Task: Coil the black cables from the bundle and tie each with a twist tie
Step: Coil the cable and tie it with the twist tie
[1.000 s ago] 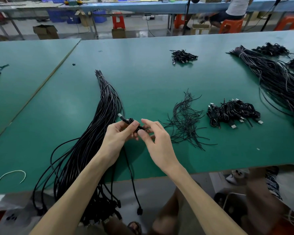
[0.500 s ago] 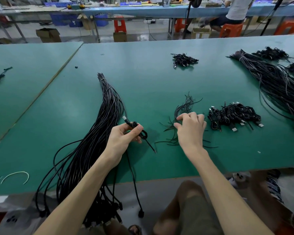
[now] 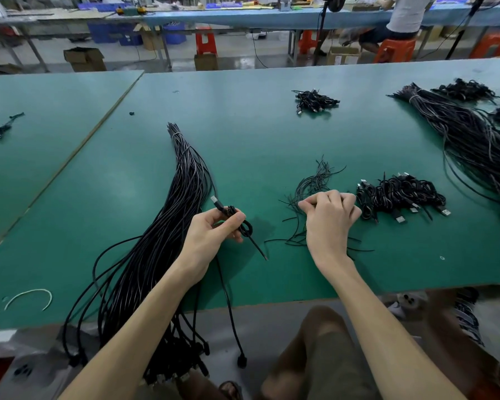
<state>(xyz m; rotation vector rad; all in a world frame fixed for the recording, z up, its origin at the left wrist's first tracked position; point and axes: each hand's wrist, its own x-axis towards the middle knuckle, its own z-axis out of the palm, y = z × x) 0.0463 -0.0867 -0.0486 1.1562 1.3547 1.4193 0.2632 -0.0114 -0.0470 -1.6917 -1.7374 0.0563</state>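
Two hands divide the work: the left hand (image 3: 211,235) grips a small coiled cable (image 3: 247,228), thumb pressed over its loops, a USB plug (image 3: 215,201) poking out toward 11 o'clock. The right hand (image 3: 329,217), at its 3 o'clock, curls its fingers into the loose twist ties (image 3: 315,180), apparently pinching one. The uncoiled bundle (image 3: 168,226) lies at 9 o'clock of the left hand, and the finished coils (image 3: 399,194) at 3 o'clock of the right. Fetching a tie looks like the step in hand. Next, one strand must be lifted clear of its neighbours, carried back and wrapped round the coil without the loops springing.
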